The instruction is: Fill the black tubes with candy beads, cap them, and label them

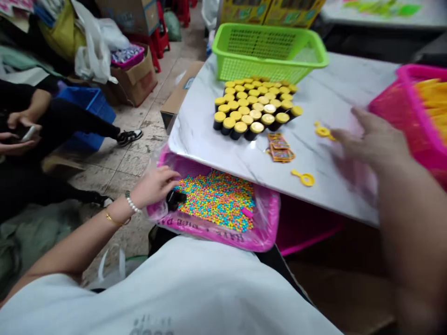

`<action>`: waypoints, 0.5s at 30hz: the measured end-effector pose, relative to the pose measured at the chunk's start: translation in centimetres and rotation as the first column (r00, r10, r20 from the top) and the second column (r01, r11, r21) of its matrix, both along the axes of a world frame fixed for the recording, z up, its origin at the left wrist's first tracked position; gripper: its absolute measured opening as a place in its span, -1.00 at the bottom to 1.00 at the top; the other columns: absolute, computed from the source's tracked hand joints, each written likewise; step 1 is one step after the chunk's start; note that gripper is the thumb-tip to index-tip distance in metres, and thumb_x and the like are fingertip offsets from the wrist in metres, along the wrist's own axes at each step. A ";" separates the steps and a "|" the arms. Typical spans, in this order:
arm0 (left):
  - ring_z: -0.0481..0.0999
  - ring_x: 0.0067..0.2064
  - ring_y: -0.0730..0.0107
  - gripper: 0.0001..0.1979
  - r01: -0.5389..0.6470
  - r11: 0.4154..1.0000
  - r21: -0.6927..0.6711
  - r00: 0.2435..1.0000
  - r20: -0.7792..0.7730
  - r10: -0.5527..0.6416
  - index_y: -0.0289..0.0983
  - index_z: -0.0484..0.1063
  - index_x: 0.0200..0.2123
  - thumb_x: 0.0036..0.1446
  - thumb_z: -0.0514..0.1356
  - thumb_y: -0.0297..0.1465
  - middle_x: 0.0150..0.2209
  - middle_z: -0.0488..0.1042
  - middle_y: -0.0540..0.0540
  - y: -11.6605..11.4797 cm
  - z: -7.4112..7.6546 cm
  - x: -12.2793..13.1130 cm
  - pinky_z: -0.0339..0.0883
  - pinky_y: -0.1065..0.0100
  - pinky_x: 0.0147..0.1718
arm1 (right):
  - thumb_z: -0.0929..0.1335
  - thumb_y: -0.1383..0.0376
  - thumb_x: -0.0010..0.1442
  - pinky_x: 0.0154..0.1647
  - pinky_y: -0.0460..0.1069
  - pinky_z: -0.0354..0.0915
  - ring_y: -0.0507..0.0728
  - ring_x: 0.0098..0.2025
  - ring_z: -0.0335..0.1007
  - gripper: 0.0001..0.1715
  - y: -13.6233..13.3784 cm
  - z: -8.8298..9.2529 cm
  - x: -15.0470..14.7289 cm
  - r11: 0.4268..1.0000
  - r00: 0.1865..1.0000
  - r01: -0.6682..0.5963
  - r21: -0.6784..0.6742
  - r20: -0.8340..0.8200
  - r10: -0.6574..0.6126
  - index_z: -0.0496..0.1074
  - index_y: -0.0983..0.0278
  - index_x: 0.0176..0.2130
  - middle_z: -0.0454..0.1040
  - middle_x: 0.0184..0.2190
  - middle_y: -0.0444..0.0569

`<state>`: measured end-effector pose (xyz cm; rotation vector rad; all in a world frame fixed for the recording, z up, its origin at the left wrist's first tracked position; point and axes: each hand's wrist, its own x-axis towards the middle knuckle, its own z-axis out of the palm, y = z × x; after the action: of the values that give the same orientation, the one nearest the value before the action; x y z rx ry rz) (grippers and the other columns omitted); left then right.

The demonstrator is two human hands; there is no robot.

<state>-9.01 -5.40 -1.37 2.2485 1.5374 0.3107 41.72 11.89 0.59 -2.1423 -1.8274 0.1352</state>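
My left hand (155,185) is closed on a small black bottle (174,199) at the left edge of a pink bin (268,228) filled with small multicoloured candies (220,200). My right hand (370,139) hovers blurred over the marble table (216,149), fingers stretched out toward a yellow ring piece (323,131). A cluster of black bottles with yellow caps (254,107) stands in the table's middle. Beside it lie a small stack of printed cards (281,149) and a yellow scoop-like piece (303,177).
A green basket (268,53) stands at the table's far end. A pink basket (412,121) with yellow items sits at the right. Another person sits at the left on the floor side, hands (19,130) on a phone. Boxes and bags crowd the back left.
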 end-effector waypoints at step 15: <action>0.55 -0.23 -0.02 -0.79 0.246 0.954 -0.169 0.894 -0.342 -0.291 -0.29 0.56 -0.29 0.19 0.21 -0.27 -0.35 0.57 -0.25 -0.5 -2.2 3.1 0.32 0.08 -0.14 | 0.24 0.12 0.36 0.37 0.17 0.09 0.27 0.40 0.09 -0.39 -5.0 -0.1 3.2 0.999 0.997 0.053 0.014 0.050 -0.054 0.30 0.36 0.28 0.20 0.35 0.22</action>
<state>-5.88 -5.94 -3.60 2.4773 1.3344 -0.2902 44.92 6.91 0.45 -2.2024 -1.7916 0.0579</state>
